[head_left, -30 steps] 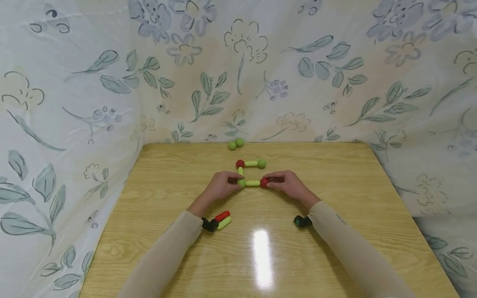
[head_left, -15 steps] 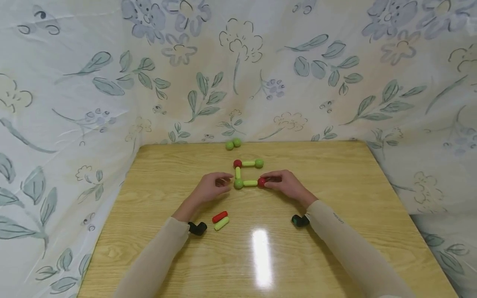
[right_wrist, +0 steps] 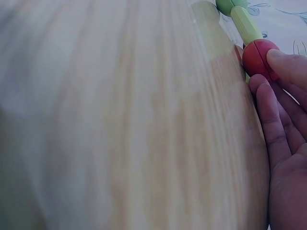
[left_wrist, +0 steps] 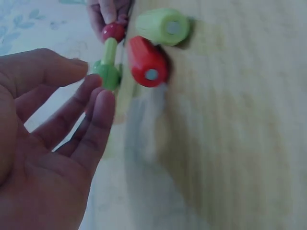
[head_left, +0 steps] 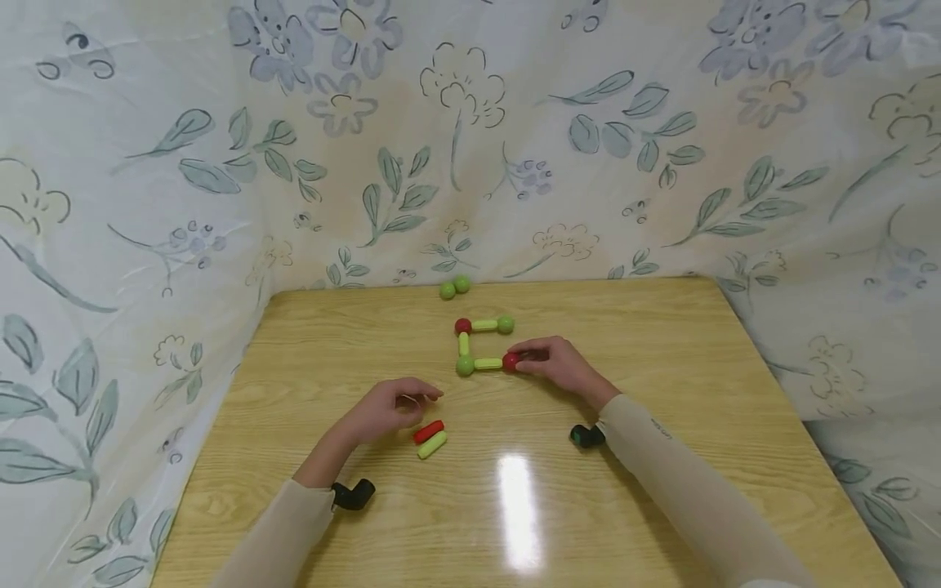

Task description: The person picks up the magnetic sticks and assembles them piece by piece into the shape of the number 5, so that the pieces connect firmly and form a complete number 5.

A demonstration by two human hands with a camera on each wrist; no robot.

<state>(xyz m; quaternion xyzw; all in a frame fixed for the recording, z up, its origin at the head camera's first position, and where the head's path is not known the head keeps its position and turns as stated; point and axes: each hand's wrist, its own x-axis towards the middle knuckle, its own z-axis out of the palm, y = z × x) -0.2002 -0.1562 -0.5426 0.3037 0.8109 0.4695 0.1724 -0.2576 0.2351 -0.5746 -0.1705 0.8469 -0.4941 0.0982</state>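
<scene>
My right hand [head_left: 557, 363] pinches a red ball [head_left: 510, 362] at the near right end of a joined shape of magnetic rods and balls. A yellow-green rod [head_left: 488, 364] links that ball to a green ball [head_left: 465, 365]. Another rod [head_left: 464, 345] runs back to a second red ball [head_left: 463, 326], and a third rod [head_left: 484, 325] ends at a green ball [head_left: 506, 324]. My left hand [head_left: 390, 408] holds nothing and hovers, fingers loosely bent, just beyond a loose red rod [head_left: 429, 432] and yellow-green rod [head_left: 432, 445]. Metal discs show on their ends in the left wrist view.
Two loose green balls [head_left: 454, 287] touch each other at the back edge of the wooden table [head_left: 625, 506]. A flowered cloth [head_left: 500, 147] rises behind the table and at its sides. Black wrist cameras [head_left: 354, 495] sit at both cuffs.
My left hand has let go of the near green ball and moved left and toward me, to the loose rods. The right hand stays on the red ball.
</scene>
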